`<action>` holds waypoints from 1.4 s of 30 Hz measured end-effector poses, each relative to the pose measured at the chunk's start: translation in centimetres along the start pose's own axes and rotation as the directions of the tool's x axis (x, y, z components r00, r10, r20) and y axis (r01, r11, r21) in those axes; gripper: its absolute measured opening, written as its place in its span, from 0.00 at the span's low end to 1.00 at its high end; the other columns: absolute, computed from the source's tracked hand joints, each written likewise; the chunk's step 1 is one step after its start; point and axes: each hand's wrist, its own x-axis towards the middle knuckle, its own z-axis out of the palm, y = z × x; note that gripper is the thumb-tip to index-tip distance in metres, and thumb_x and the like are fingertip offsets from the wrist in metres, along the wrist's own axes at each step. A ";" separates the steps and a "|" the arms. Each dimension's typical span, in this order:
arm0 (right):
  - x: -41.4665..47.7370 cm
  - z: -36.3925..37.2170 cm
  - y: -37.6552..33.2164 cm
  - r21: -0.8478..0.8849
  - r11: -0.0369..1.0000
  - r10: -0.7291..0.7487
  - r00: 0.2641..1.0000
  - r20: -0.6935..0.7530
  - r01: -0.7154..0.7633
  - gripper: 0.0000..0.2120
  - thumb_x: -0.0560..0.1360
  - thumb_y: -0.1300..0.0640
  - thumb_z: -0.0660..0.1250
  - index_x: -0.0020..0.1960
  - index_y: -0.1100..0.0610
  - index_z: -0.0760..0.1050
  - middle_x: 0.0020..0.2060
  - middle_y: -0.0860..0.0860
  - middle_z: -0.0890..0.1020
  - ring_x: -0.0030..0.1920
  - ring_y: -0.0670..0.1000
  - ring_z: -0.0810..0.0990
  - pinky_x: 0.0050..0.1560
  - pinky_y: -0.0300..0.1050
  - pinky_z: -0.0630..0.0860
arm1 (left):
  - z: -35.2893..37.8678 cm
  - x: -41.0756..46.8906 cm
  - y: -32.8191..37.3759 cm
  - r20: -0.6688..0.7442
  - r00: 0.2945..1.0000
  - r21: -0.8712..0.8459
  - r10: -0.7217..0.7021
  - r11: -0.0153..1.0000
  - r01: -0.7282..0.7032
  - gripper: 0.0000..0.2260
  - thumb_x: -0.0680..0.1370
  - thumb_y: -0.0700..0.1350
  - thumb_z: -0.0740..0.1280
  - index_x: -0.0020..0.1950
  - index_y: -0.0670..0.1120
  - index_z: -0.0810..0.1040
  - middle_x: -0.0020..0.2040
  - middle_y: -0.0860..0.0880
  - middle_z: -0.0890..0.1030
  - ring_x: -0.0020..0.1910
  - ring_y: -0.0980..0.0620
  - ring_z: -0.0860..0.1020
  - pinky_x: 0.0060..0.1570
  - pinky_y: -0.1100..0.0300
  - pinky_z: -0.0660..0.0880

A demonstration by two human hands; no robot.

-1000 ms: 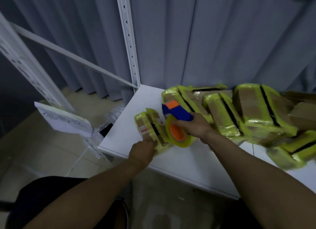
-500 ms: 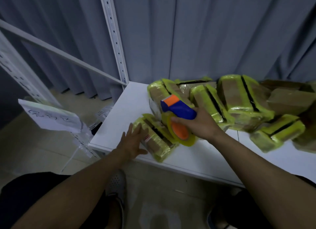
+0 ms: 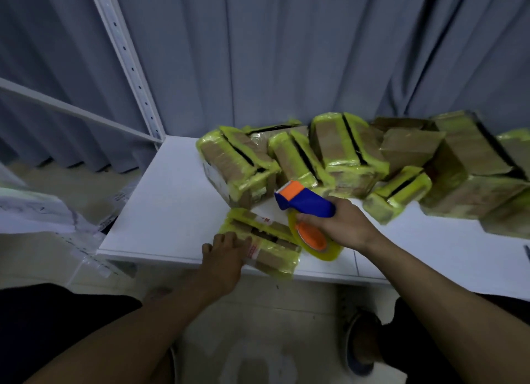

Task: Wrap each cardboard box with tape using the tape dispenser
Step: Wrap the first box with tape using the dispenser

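One small box [image 3: 269, 246] lies at the front edge of the table [image 3: 172, 205]. The left hand [image 3: 226, 257], spread beside it half a second ago, now presses straight fingers on its near end, probably steadying it for another pass. The right hand [image 3: 341, 226] curls round the blue-and-orange plastic tape dispenser [image 3: 304, 203], its translucent yellow roll at the box's right end. Glossy, crinkled yellow-taped cardboard boxes [image 3: 344, 151] pile behind.

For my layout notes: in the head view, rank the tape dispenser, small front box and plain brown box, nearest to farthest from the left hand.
1. small front box, in front, touched by the left hand.
2. tape dispenser, just to the right, gripped by the right hand.
3. plain brown box, far back right.
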 end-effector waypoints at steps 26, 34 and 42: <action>-0.4 -1.0 2.9 -0.079 0.993 -0.072 0.986 0.153 0.085 0.23 0.65 0.41 0.82 0.52 0.50 0.78 0.42 0.48 0.83 0.40 0.46 0.83 0.39 0.40 0.78 | 3.7 2.1 4.8 -0.041 0.984 -0.328 0.175 0.928 -0.179 0.34 0.82 0.55 0.61 0.79 0.50 0.43 0.80 0.50 0.44 0.79 0.43 0.40 0.74 0.43 0.62; -1.7 -1.3 2.4 0.073 0.994 -0.092 0.985 0.147 0.082 0.21 0.66 0.48 0.84 0.52 0.51 0.78 0.42 0.48 0.83 0.38 0.45 0.83 0.39 0.39 0.78 | -4.3 1.1 4.4 -0.142 0.989 -0.778 -0.047 0.622 -0.082 0.22 0.81 0.53 0.66 0.74 0.55 0.69 0.76 0.53 0.66 0.75 0.55 0.63 0.73 0.55 0.64; -3.7 -1.6 3.0 0.060 0.975 -0.220 0.941 0.255 0.212 0.23 0.64 0.58 0.84 0.54 0.51 0.78 0.44 0.48 0.82 0.42 0.48 0.83 0.43 0.47 0.82 | -12.6 -2.2 4.7 0.142 0.985 -0.987 -0.100 0.065 0.149 0.09 0.81 0.53 0.65 0.56 0.52 0.82 0.52 0.54 0.86 0.50 0.53 0.84 0.52 0.58 0.78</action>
